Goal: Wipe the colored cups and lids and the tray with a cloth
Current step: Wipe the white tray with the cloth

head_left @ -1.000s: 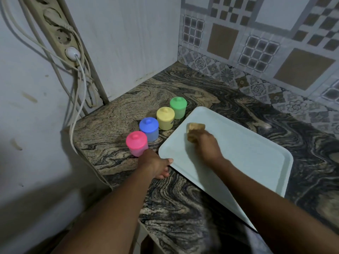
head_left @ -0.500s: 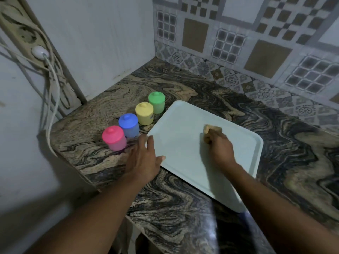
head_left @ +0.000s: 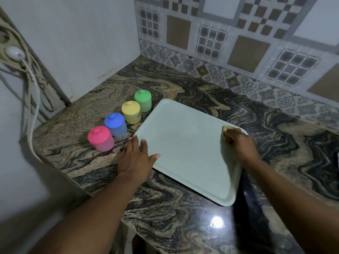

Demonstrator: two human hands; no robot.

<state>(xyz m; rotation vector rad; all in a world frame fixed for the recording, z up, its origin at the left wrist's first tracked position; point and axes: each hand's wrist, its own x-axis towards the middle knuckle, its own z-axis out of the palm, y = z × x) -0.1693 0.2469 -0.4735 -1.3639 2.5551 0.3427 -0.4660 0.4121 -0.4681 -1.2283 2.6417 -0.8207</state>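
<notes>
A pale rectangular tray (head_left: 185,143) lies flat on the marbled counter. My right hand (head_left: 240,143) presses a folded yellowish cloth (head_left: 226,132) onto the tray's far right corner. My left hand (head_left: 136,156) rests flat with fingers spread on the tray's near left corner, the thumb on its rim. Left of the tray stands a diagonal row of lidded cups: pink (head_left: 100,138) nearest, then blue (head_left: 115,124), yellow (head_left: 131,112) and green (head_left: 143,98) farthest. All lids are on.
The counter (head_left: 183,217) ends at a white wall on the left and a patterned tiled wall behind. A power strip with a plug (head_left: 12,52) and hanging cables (head_left: 31,107) sits on the left wall. The counter's front edge runs below my left forearm.
My right hand slid the cloth across the tray from its left part to the far right corner. My left hand opened flat onto the tray's corner.
</notes>
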